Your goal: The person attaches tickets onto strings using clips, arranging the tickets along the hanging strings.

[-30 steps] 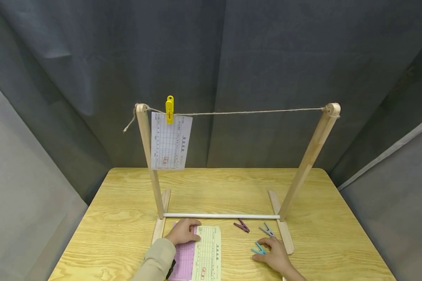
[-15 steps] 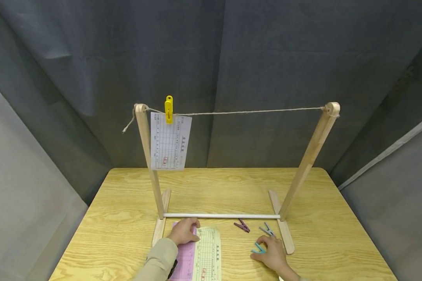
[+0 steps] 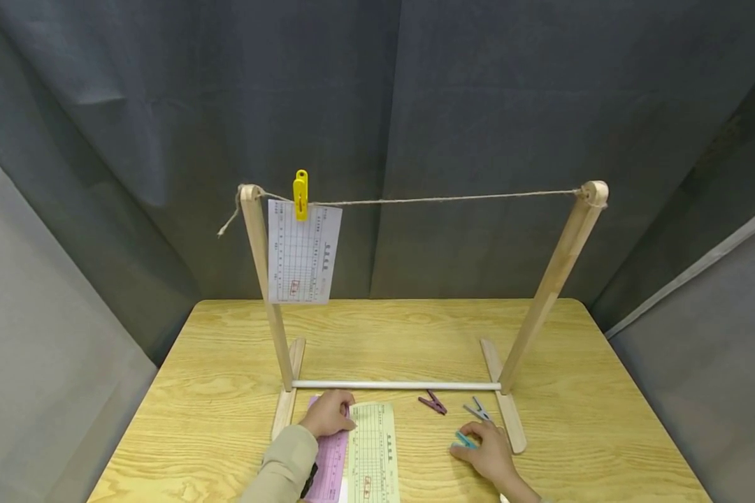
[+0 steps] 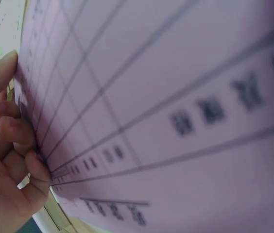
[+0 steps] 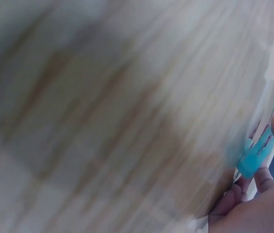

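So on the far left, a strip of wood grain is showing between the tabletop's (image 3: 132,447) edge and the rack's left post (image 3: 261,258), with the left foot (image 3: 283,412) sitting well in from that edge. A white form (image 3: 303,262) is hanging by that post, and a yellow clothespin (image 3: 300,195) is gripping its top edge on the twine (image 3: 440,200). To the right of that sheet, a long stretch of line is running over to the other post.

Down below, the left hand (image 3: 328,413) is pinching a pink form (image 3: 330,457) by its right edge near the top, thumb and curled fingers clamping the paper just in front of the white crossbar (image 3: 396,385). A pale yellow-green form (image 3: 372,447) is lying right beside it, and both sheets are running off the bottom of the head view. Past that, a decent gap of wood is showing before a maroon clothespin (image 3: 433,402), which is lying close to the crossbar.

The right hand (image 3: 492,454) is squeezing a turquoise clothespin (image 3: 465,440) between thumb and fingers, while a gray-blue clothespin (image 3: 478,409) is lying just beyond the knuckles. Elbow room looks tighter here: the right foot (image 3: 511,423) is sitting right beside that hand. Its right post (image 3: 550,286) is leaning outward in this view, with more tabletop stretching to the right edge.
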`<state>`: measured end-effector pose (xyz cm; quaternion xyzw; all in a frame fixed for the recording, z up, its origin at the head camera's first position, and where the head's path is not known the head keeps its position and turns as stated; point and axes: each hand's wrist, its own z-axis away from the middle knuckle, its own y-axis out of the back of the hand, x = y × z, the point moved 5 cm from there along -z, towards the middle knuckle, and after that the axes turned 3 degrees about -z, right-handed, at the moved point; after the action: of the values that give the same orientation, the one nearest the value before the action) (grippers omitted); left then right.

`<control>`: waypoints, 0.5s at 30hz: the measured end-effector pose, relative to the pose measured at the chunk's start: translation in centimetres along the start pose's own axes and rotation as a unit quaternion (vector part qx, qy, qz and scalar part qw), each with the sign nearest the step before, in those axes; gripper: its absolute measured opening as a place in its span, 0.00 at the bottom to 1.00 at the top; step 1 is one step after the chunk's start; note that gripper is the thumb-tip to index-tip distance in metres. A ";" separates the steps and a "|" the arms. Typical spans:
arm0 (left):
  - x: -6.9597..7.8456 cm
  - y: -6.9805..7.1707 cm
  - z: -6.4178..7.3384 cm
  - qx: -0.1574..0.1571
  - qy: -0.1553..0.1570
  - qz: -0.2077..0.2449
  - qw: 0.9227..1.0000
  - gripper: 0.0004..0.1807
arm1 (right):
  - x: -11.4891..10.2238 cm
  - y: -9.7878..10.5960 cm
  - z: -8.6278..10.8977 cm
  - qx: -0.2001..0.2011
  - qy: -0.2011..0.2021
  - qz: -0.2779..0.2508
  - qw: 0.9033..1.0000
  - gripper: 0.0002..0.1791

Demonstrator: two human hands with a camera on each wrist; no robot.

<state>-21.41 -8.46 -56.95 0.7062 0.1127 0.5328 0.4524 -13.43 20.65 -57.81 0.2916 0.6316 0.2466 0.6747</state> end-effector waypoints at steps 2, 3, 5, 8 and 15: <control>-0.1 0.0 0.0 0.001 0.000 0.005 1.000 0.10 | 0.0 0.1 0.0 0.003 -0.001 -0.005 1.000 0.16; -0.1 0.0 0.0 0.004 -0.003 0.005 1.000 0.10 | 0.0 0.1 0.0 0.003 -0.002 -0.008 1.000 0.16; -0.1 0.0 0.0 0.007 -0.004 0.009 1.000 0.10 | 0.0 0.1 0.1 0.004 -0.007 -0.013 1.000 0.16; -0.1 0.1 0.0 0.013 -0.004 0.015 1.000 0.10 | -0.1 0.1 0.1 0.003 -0.010 -0.020 1.000 0.15; -0.3 0.0 -0.1 0.016 0.000 0.026 1.000 0.10 | -0.5 0.5 0.3 -0.005 -0.012 -0.047 0.999 0.16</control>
<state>-21.63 -8.60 -57.18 0.7160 0.1030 0.5425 0.4272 -13.16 20.62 -57.10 0.2612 0.6355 0.2140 0.6943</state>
